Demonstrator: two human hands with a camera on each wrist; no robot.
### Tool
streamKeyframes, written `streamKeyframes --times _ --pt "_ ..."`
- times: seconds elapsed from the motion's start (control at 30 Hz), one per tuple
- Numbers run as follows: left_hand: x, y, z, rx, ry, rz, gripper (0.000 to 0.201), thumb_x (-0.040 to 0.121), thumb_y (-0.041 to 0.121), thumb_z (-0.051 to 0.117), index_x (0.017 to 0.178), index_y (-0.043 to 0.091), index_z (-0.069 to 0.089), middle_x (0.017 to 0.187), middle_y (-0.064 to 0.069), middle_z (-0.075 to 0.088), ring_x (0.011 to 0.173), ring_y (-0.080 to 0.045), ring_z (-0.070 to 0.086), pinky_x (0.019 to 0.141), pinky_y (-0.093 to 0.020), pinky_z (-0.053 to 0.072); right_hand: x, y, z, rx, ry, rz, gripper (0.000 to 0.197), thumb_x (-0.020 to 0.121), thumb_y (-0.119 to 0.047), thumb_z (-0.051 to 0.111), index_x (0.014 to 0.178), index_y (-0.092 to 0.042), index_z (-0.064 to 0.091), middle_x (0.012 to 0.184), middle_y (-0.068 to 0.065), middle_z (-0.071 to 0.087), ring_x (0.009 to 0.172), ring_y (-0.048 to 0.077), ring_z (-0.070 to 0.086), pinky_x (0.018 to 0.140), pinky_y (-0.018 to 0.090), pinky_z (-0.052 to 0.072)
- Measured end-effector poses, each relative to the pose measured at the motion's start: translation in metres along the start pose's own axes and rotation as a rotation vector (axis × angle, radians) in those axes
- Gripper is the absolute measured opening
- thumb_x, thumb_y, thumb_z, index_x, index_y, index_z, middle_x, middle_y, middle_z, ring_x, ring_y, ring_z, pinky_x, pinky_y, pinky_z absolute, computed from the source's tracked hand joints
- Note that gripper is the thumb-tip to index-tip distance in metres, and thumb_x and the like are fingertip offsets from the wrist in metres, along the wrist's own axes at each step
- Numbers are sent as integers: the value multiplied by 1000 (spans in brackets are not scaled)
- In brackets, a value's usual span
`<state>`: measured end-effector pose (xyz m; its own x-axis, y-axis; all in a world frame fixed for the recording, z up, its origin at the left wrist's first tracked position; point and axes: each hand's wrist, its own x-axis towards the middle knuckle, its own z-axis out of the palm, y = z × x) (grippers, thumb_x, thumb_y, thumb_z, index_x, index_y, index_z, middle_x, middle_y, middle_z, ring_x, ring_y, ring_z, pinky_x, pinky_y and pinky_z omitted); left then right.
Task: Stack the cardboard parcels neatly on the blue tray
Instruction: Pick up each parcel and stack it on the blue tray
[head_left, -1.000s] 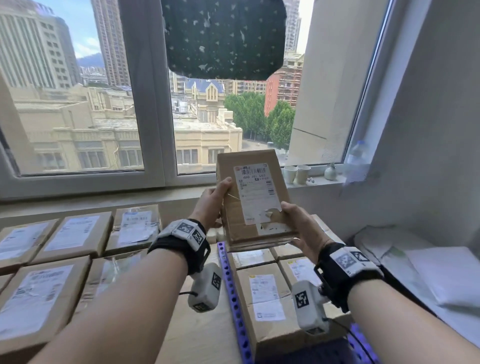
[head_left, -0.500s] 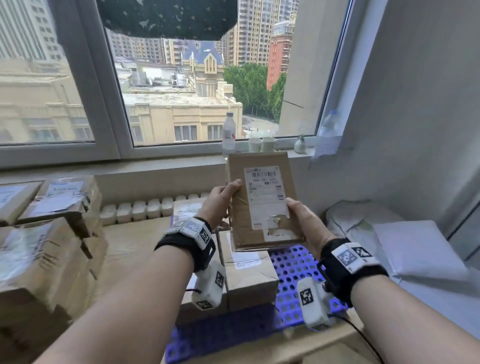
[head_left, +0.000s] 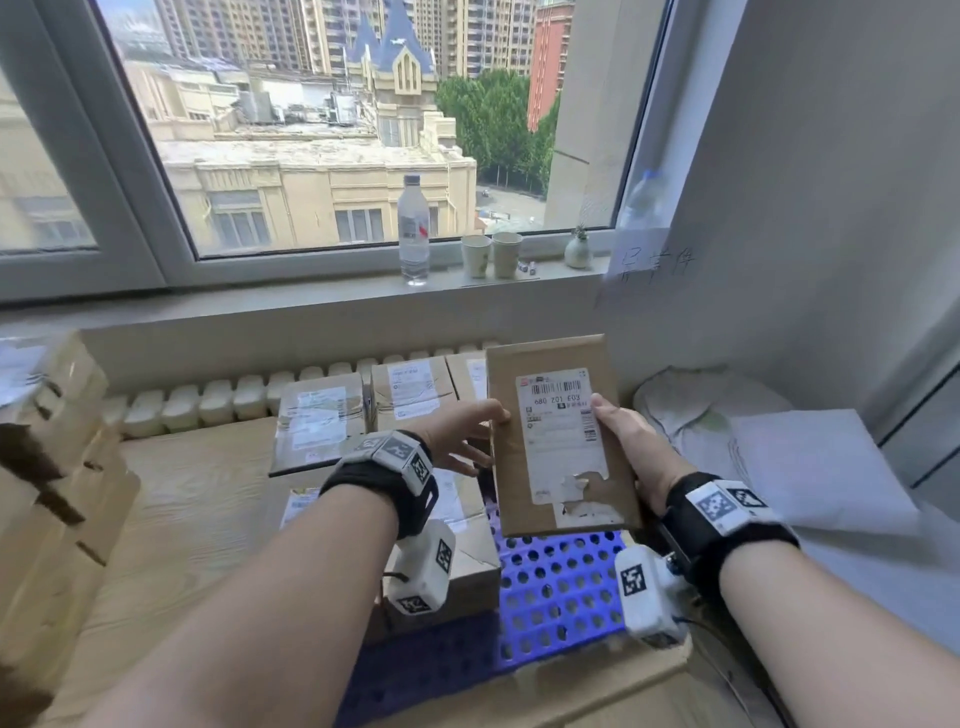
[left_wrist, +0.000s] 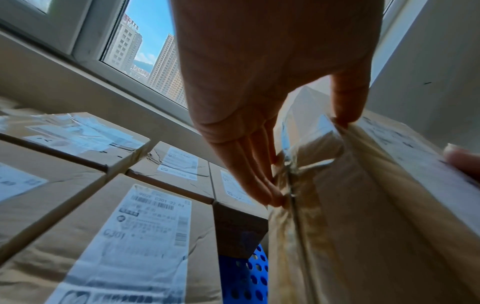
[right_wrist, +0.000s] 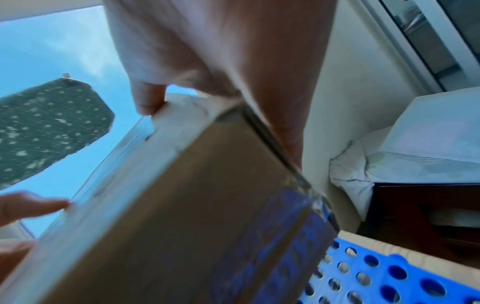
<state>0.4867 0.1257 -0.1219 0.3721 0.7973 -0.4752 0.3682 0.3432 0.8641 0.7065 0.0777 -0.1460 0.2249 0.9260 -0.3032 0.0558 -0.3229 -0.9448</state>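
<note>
Gripped at its two long edges, thumbs on the labelled face, a flat brown cardboard parcel with a torn white shipping label (head_left: 561, 436) is held by the left hand (head_left: 460, 434) and the right hand (head_left: 626, 441) just above a bare patch of the perforated blue plastic tray (head_left: 561, 587) in the head view, with several parcels already set on the tray to its left and far side. From the left wrist, straight fingers (left_wrist: 255, 174) are seen pressed against the parcel's taped side, beside the placed brown boxes (left_wrist: 135, 236). From the right wrist, the parcel is seen clear of the tray, so this placement is judged unfinished, and more parcels, stacked left of the tray, are left.
</note>
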Motion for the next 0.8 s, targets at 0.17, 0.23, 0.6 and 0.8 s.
streamKeyframes --times 0.17,0.23,0.6,0.8 --pt "36 -3 3 49 -62 -106 17 95 22 53 104 11 61 107 -6 68 91 -25 66 91 -34 53 32 19 -16 -108 6 89 80 71 -69 70 134 -23 52 123 1 66 109 20 64 84 41 53" --pt "48 -7 6 105 -112 -183 15 95 20 54 102 9 61 109 -10 66 85 -23 66 78 -27 56 45 34 -21 -124 8 118 99 50 -77 76 132 -25 56 119 0 69 106 21 67 90 46 55" --pt "97 -45 -18 162 180 -237 11 91 15 66 89 5 62 75 -11 58 53 -17 53 50 -25 44 84 72 -13 -192 -111 332 66 73 -62 73 126 -25 55 114 3 69 105 23 66 86 45 56" --pt "111 -65 -10 143 367 -176 28 77 13 81 86 14 54 77 -8 61 56 -22 56 52 -32 48 103 83 4 -235 -197 359 50 88 -51 64 126 -20 55 111 3 69 95 19 67 67 30 50"
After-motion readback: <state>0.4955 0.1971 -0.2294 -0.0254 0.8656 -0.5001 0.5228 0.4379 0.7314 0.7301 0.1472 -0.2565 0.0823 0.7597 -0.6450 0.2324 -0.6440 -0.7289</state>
